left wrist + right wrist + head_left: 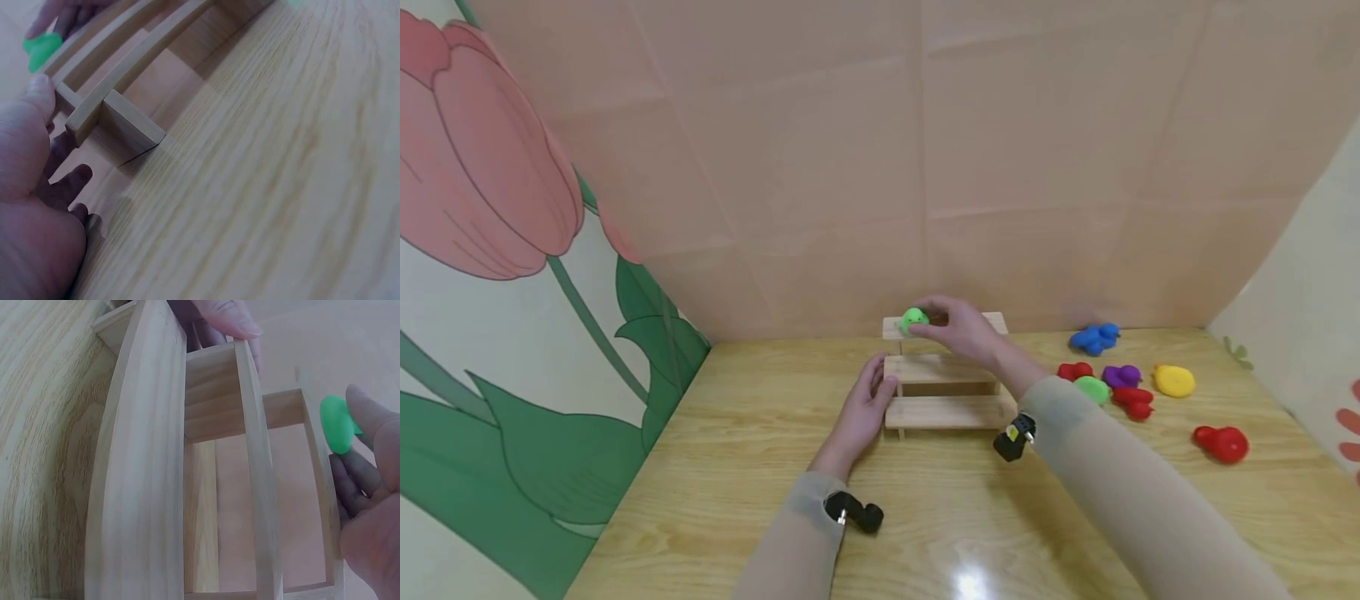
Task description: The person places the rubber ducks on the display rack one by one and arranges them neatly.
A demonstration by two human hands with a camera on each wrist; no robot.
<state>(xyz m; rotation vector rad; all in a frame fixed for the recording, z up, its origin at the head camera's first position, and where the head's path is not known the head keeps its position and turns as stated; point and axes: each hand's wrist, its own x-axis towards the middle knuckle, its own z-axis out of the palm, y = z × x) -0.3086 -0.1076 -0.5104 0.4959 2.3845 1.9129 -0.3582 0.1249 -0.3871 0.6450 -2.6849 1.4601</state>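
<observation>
A small three-tier wooden shelf [951, 411] stands on the table near the back wall. My right hand [958, 333] pinches a green toy duck [913, 320] between thumb and fingers at the left part of the top tier. In the right wrist view the duck [337, 425] is right at the top board's edge. My left hand [862, 407] holds the shelf's left end by the middle tier. Its thumb [40, 97] lies against the board's end, with the other fingers spread lower along the side.
On the table [752, 417] right of the shelf lie several more toys: a blue cluster [1094, 338], a purple one [1122, 377], a yellow one [1174, 381], a light green one [1092, 389] and red ones, one [1222, 444] apart in front. A papered wall [820, 167] rises behind.
</observation>
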